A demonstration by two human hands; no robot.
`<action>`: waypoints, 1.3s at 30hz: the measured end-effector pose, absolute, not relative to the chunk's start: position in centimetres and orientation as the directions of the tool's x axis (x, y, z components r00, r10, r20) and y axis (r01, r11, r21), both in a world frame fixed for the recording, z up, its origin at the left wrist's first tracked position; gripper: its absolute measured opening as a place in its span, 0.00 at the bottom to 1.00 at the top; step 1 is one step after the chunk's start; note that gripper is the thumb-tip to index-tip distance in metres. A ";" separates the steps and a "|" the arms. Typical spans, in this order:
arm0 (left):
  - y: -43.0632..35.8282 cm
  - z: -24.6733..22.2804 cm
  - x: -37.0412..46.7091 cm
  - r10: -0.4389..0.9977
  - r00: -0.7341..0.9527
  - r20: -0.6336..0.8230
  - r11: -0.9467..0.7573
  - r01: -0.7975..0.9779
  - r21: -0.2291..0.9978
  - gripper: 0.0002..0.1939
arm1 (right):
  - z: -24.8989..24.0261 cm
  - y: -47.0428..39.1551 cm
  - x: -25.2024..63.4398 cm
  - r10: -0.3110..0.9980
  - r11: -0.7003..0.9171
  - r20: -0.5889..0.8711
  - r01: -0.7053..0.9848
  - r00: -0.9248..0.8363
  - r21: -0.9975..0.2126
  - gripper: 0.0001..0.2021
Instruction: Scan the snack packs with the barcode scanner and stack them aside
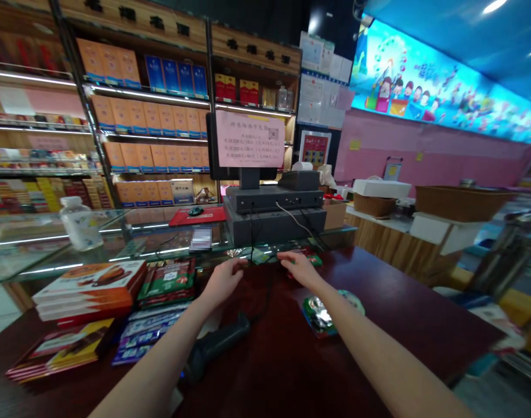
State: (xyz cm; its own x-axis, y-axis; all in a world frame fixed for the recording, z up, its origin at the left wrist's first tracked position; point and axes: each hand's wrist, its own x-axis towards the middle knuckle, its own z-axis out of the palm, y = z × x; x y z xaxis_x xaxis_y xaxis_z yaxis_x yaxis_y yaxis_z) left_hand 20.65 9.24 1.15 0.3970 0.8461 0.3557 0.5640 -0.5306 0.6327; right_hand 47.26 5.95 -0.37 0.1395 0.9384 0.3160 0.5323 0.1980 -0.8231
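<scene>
Scanner: the dark handheld scanner [219, 343] lies on the dark red tabletop [404, 313], alongside the left forearm; every place below is given from it.
Left hand: this hand [226, 281] hovers beyond the scanner, fingers loosely bent, with a narrow gap between thumb and forefinger.
Right hand: this one [300, 270] is beyond the scanner and to its right, fingers close together and bent; I cannot tell whether they hold anything.
Green-and-red packet: this item [314, 258] lies beyond the scanner to the right, at the right hand and partly hidden by it; contact is unclear.
Foil-topped packet: this shiny one [320, 313] lies right of the scanner, partly covered by the right forearm.
Blue-purple packets: this pile [145, 334] sits left of the scanner.
Green-and-brown packets: this stack [169, 281] stands left of the scanner and farther off.
Orange-and-white boxes: these [93, 287] are stacked well left of the scanner.
Yellow-and-red packets: this pile [62, 348] is also well left of it.
Register: the dark grey machine [274, 203] stands well beyond the scanner.
</scene>
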 end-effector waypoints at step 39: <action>6.3 0.4 1.7 0.783 0.234 0.576 -0.218 0.971 -0.097 0.37 | -1.9 11.0 24.3 0.946 0.318 0.262 0.392 -0.192 -0.863 0.21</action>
State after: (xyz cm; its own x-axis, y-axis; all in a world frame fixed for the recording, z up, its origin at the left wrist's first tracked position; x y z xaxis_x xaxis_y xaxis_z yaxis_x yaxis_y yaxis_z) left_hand 1.73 6.29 0.37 0.2340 0.7830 0.5763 0.9710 -0.2185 -0.0974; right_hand 24.25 11.02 -1.89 -0.1916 0.9459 0.2620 0.3919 0.3185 -0.8631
